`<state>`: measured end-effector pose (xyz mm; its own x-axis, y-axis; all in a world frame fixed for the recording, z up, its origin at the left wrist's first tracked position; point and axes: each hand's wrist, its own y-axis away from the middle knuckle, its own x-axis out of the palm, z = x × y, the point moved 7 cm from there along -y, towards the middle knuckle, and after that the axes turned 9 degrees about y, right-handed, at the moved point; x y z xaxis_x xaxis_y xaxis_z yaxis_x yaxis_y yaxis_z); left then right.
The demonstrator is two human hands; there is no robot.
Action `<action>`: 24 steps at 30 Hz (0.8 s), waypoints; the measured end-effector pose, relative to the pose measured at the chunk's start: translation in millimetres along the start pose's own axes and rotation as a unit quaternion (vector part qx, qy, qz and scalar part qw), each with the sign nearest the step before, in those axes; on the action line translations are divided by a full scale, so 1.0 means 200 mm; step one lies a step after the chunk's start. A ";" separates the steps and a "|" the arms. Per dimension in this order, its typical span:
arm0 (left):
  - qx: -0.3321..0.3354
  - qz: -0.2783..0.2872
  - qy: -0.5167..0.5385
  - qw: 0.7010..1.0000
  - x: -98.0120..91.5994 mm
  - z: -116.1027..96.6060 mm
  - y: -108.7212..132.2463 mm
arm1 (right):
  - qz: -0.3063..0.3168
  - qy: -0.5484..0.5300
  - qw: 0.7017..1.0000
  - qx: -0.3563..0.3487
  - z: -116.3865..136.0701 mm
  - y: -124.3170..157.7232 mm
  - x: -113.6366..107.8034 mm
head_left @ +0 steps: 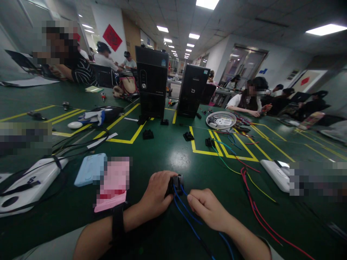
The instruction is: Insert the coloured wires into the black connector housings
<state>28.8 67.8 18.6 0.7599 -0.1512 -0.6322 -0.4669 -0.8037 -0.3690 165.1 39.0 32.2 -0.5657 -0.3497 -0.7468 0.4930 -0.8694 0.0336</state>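
A small black terminal block stands on the green table in front of me. My left hand grips its left side, with the thumb near the front. Blue wires run out of the block toward me and pass partly beneath my right hand. That hand is closed, its thumb and forefinger pinched at a blue wire just right of the block. The exact pinch point is mostly hidden by the fingers.
Similar black blocks lie farther back, one with green wires. Red wires lie at right. A pink sheet, blue case and white device are left. Two black computer towers and a white basket stand behind; people sit around.
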 end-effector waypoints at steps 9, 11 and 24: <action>0.001 0.003 0.000 1.000 0.00 0.01 0.01 | 0.054 0.114 0.992 0.005 -0.02 -0.01 0.04; -0.004 0.004 -0.001 1.000 0.00 0.01 0.01 | 0.033 0.095 0.995 -0.005 0.00 -0.01 0.03; -0.002 0.007 0.012 1.000 0.01 0.01 0.01 | 0.016 0.174 0.985 -0.010 -0.02 -0.01 0.07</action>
<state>27.8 68.2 15.4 0.7638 -0.1758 -0.6211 -0.4754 -0.8041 -0.3569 159.6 36.8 19.1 -0.2920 -0.2325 -0.9277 0.5218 -0.8516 0.0492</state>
